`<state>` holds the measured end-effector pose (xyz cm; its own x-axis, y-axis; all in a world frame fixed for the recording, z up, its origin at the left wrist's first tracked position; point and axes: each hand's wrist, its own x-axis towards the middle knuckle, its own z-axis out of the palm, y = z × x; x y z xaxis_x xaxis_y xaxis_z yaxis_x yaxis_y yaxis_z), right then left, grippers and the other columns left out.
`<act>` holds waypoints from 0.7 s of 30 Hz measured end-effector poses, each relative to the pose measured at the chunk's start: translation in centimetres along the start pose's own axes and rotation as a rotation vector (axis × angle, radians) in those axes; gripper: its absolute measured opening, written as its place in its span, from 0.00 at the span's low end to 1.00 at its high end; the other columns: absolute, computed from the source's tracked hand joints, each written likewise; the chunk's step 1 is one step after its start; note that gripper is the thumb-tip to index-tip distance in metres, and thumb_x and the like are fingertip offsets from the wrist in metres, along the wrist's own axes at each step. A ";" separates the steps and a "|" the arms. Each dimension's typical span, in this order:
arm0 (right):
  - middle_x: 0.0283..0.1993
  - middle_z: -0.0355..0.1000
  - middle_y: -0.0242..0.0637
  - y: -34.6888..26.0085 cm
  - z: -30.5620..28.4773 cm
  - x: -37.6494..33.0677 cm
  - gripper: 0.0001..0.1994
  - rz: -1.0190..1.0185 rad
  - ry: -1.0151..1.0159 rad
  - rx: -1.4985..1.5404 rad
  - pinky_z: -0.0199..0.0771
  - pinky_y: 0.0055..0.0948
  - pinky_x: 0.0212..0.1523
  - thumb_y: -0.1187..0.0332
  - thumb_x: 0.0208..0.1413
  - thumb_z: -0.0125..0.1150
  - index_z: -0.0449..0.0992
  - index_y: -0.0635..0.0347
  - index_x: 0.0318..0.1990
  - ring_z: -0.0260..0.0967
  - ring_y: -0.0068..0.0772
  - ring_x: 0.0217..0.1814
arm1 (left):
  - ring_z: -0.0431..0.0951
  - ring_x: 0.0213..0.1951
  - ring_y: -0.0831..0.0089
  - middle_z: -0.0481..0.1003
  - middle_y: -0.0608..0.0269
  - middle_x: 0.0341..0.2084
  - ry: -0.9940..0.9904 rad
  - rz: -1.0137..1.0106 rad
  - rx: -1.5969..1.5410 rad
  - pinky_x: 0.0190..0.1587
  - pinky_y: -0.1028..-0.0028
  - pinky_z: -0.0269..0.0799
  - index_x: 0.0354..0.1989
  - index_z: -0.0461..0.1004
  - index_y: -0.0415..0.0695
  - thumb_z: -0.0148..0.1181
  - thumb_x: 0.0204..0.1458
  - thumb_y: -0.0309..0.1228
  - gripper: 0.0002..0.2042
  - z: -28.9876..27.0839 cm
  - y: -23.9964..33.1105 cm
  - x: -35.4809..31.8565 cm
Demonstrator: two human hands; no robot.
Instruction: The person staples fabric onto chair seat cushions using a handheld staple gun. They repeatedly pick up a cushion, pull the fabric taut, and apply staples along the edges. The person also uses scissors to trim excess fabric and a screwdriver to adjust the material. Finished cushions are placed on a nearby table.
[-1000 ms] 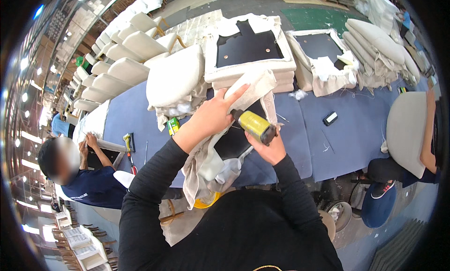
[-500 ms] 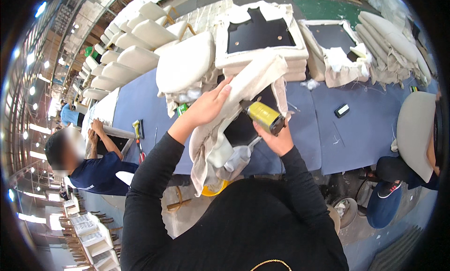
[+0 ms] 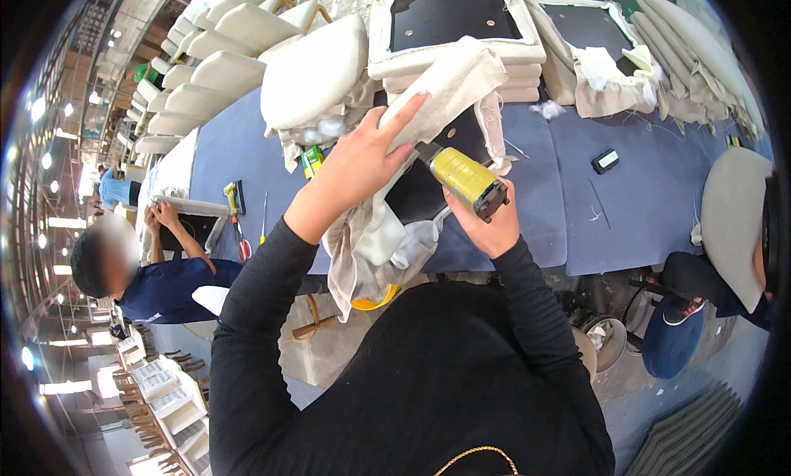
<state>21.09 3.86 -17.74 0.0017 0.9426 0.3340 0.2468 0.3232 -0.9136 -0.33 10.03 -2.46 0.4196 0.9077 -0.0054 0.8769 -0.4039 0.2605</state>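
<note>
In my right hand (image 3: 493, 222) is a yellow-green staple gun (image 3: 463, 176), its nose pointing left at the rolled edge of a chair panel. My left hand (image 3: 362, 167) grips the beige fabric (image 3: 449, 84) folded over that edge, with its index finger stretched along the fold and its thumb close to the gun's nose. The panel's black backing (image 3: 416, 197) shows below the fold. Loose fabric and white padding (image 3: 379, 237) hang over the table's near edge. Part of the panel's frame is hidden under my left hand.
Stacked upholstered panels (image 3: 461, 56) stand behind the work, with more covers at the far right. Scissors (image 3: 242, 243), a second yellow-green tool (image 3: 231, 197) and a small black box (image 3: 605, 160) lie on the blue table (image 3: 527, 229). At left, a co-worker (image 3: 169, 290) handles another panel.
My left hand has shifted along the fold, with its thumb now beside the staple gun's nose. The gun has tilted and sits closer to the fabric edge. The whole view has moved slightly.
</note>
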 end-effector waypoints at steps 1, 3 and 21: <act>0.50 0.83 0.48 0.3 0.4 -0.3 0.29 -0.036 0.027 -0.024 0.76 0.43 0.58 0.65 0.51 0.83 0.80 0.64 0.60 0.79 0.52 0.53 | 0.82 0.52 0.33 0.73 0.36 0.62 -0.009 -0.004 -0.004 0.57 0.47 0.80 0.85 0.52 0.71 0.62 0.68 0.33 0.40 -0.1 0.1 0.1; 0.51 0.81 0.47 0.7 0.6 -0.4 0.31 -0.033 0.006 -0.002 0.75 0.43 0.59 0.65 0.50 0.84 0.79 0.62 0.62 0.77 0.51 0.54 | 0.81 0.53 0.32 0.72 0.35 0.63 -0.013 -0.003 0.000 0.57 0.47 0.79 0.85 0.51 0.71 0.64 0.66 0.31 0.42 -0.1 0.1 0.2; 0.55 0.81 0.50 -2.7 2.0 -1.7 0.32 -0.069 -0.007 0.017 0.75 0.46 0.61 0.62 0.47 0.83 0.81 0.64 0.60 0.74 0.56 0.55 | 0.77 0.61 0.31 0.68 0.38 0.70 -0.080 -0.021 0.044 0.63 0.48 0.77 0.86 0.48 0.69 0.65 0.49 0.15 0.56 -0.6 0.5 -0.6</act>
<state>18.51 1.52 -16.29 -0.0213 0.9184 0.3951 0.2294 0.3892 -0.8921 -0.28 9.37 -1.77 0.4167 0.9048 -0.0876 0.8946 -0.3910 0.2165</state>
